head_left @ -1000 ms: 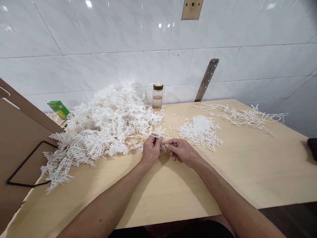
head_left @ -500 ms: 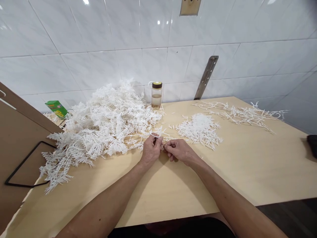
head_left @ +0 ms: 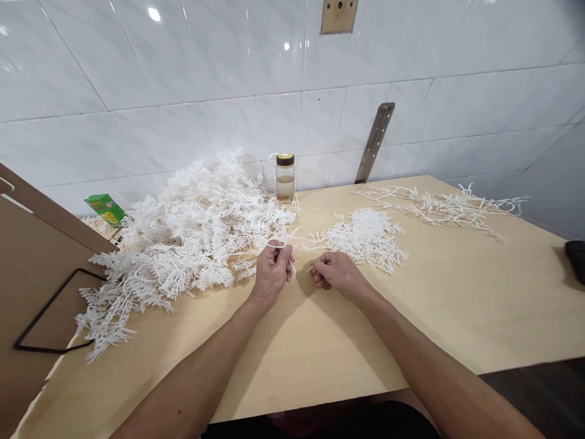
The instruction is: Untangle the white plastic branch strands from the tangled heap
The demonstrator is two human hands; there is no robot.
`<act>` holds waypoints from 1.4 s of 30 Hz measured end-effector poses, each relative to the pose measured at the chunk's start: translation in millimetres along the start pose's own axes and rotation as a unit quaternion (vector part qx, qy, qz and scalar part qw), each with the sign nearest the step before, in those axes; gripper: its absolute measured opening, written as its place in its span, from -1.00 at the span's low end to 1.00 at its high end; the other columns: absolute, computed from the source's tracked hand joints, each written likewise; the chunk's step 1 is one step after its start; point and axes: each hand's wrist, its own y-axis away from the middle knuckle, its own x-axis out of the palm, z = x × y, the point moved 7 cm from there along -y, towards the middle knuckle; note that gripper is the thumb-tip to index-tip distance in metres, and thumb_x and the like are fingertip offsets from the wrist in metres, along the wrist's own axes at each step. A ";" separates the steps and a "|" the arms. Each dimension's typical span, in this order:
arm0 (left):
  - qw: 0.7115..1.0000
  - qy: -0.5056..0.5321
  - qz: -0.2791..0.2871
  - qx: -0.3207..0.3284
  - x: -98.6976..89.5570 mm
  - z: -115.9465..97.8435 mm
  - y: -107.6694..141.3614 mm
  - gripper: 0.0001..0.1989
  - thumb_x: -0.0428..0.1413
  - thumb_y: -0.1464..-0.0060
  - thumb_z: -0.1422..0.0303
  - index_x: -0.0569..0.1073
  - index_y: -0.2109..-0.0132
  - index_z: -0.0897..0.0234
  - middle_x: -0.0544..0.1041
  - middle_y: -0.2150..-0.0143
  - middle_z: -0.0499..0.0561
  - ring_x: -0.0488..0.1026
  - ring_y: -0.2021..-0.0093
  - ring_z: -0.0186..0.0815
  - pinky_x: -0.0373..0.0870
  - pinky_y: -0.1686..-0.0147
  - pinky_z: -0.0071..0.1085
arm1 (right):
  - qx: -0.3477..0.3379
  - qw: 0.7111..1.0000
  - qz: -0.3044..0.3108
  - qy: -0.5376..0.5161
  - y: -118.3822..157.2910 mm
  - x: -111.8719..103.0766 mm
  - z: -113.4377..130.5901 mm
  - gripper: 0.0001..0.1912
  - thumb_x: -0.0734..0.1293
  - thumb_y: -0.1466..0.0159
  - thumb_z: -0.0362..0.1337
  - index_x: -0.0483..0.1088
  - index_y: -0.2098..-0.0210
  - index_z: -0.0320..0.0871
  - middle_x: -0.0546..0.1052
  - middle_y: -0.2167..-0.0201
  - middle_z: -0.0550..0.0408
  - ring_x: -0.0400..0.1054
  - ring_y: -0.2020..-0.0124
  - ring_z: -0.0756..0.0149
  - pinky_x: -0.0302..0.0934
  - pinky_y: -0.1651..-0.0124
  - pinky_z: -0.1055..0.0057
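My left hand point(head_left: 273, 268) is closed around a thin white plastic branch point(head_left: 292, 236), whose prongs stick out above and below the fingers. A short distance to its right, my right hand point(head_left: 336, 272) is pinched shut with the fingers curled under; a tiny pale tip shows at the fingertips, too small to name. To the left spreads a large heap of white branching plastic sprigs point(head_left: 196, 225). Just beyond my right hand lies a smaller pile of short white pieces point(head_left: 365, 238). Bare, stripped-looking white stems point(head_left: 452, 207) lie farther off to the right.
A clear bottle with a dark lid point(head_left: 286, 180) stands at the back against the tiled wall. A green box point(head_left: 106, 209) leans behind the heap. At left rises a brown panel point(head_left: 41, 292) with a black wire loop. A metal bracket point(head_left: 375, 143) rests upright by the wall.
My hands have drawn apart, the left one moving left with the branch and the right one slightly right. The view has shifted a little.
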 end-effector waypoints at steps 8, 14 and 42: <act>1.000 -0.026 0.009 0.006 -4.8 4.0 -5.2 -0.66 0.21 -0.06 0.10 0.32 0.34 0.27 0.43 0.53 -0.13 0.32 0.66 -0.49 0.30 0.67 -0.54 | -0.042 0.996 0.059 -0.054 10.3 6.4 15.5 -0.88 0.38 -0.08 -0.27 0.36 0.45 -0.18 0.58 0.48 0.05 0.47 0.56 0.37 0.10 0.62 0.58; 0.997 -0.080 0.009 0.014 -5.5 5.4 -5.3 -0.64 0.19 -0.05 0.07 0.32 0.34 0.27 0.40 0.60 -0.16 0.32 0.69 -0.49 0.29 0.66 -0.55 | -0.013 0.989 0.115 -0.092 15.7 17.7 17.7 -0.68 0.42 -0.13 -0.04 0.44 0.42 -0.20 0.53 0.53 0.07 0.43 0.55 0.43 0.03 0.59 0.60; 0.947 -0.251 0.107 0.171 20.2 -16.8 19.4 -0.89 0.16 -0.12 0.30 0.53 0.28 0.24 0.57 0.02 0.21 0.46 -0.11 -0.10 0.40 -0.08 -0.13 | -0.153 0.947 -0.278 0.049 16.2 -107.0 26.1 -0.54 0.34 -0.19 -0.04 0.44 0.01 -0.18 0.58 0.31 -0.06 0.48 0.47 0.21 0.43 0.29 0.17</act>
